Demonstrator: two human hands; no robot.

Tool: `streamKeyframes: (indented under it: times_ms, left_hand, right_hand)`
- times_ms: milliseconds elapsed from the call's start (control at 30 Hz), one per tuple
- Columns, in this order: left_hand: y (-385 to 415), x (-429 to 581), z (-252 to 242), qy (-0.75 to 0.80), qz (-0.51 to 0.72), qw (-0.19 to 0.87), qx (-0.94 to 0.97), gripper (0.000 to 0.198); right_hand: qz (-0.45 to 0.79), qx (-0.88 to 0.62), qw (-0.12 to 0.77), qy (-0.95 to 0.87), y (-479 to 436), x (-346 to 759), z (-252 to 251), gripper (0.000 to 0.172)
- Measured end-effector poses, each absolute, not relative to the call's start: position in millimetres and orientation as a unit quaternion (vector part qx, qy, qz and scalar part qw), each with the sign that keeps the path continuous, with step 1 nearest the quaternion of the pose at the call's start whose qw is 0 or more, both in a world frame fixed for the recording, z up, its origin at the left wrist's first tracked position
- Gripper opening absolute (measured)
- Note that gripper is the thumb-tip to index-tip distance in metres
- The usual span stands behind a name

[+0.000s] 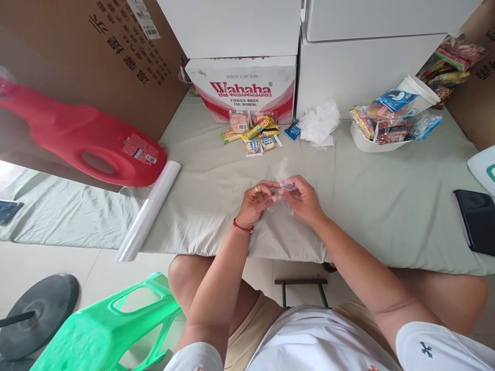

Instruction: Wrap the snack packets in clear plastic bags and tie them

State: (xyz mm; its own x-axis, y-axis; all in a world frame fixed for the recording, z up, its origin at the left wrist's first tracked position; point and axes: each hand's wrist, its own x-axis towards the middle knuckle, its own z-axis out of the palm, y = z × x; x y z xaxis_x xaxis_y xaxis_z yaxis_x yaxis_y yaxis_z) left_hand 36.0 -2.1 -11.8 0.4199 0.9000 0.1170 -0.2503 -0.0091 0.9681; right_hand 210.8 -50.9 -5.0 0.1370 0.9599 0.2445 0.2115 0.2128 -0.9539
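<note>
My left hand point(256, 200) and my right hand point(303, 197) meet over the grey-green cloth point(216, 206), both pinching a small clear plastic bag point(283, 171) between their fingertips. Something small and dark sits inside the bag by my right fingers; I cannot make out what it is. A red string circles my left wrist and a ring is on one left finger. Beyond the hands lies a little heap of wrapped snacks point(255, 135), a blue packet point(293, 130) and crumpled clear plastic point(319, 124).
A roll of clear film point(149, 210) lies at the left, beside a red jug point(83, 138). A Wahaha carton point(242, 87) and white boxes stand at the back. A white bowl of snacks point(390, 123) and a dark phone point(476, 219) are to the right. A green stool point(108, 324) stands below left.
</note>
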Motion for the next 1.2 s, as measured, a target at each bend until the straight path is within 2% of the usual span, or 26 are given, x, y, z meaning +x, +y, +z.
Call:
streamKeyframes:
  times_ms: [67,167,200,300,333,433,467,700,900,1033,1200]
  left_hand:
    - [-1.2,34.9,-12.5,0.311,0.476,0.631,0.528,0.04]
    - [-0.4,34.8,-13.6,0.311,0.507,0.613,0.52,0.04]
    - [-0.4,35.4,-14.2,0.303,0.507,0.606,0.532,0.044]
    - [0.2,38.4,-17.2,0.295,0.497,0.569,0.585,0.074]
    - [0.9,39.2,-18.8,0.314,0.498,0.55,0.593,0.074]
    - [5.1,39.2,-24.2,0.399,0.525,0.503,0.558,0.043]
    - [6.8,38.4,-25.8,0.421,0.541,0.495,0.534,0.039]
    - [16.1,31.7,-25.5,0.449,0.594,0.525,0.412,0.039]
    - [19.9,26.8,-20.4,0.441,0.599,0.56,0.365,0.036]
    - [22.5,21.0,-19.8,0.453,0.597,0.561,0.351,0.032]
    - [21.7,20.2,-21.1,0.451,0.6,0.555,0.359,0.036]
  right_hand:
    - [0.351,-0.528,0.568,-0.525,-48.8,213.1,-5.8,0.024]
    - [0.374,-0.538,0.587,-0.475,-48.2,214.9,-4.0,0.025]
    - [0.379,-0.546,0.583,-0.467,-48.8,214.3,-2.8,0.027]
    - [0.394,-0.554,0.563,-0.471,-50.9,210.1,0.1,0.031]
    - [0.406,-0.547,0.56,-0.472,-51.0,208.9,0.6,0.032]
    - [0.466,-0.522,0.554,-0.451,-48.9,209.5,1.0,0.034]
    - [0.49,-0.516,0.551,-0.436,-47.8,211.5,1.2,0.035]
    - [0.611,-0.469,0.549,-0.324,-44.0,243.0,10.6,0.038]
    - [0.554,-0.507,0.591,-0.295,-39.8,283.8,10.1,0.037]
    - [0.437,-0.611,0.609,-0.254,-36.8,306.2,-0.6,0.033]
    - [0.285,-0.704,0.582,-0.292,-32.4,313.6,-13.0,0.023]
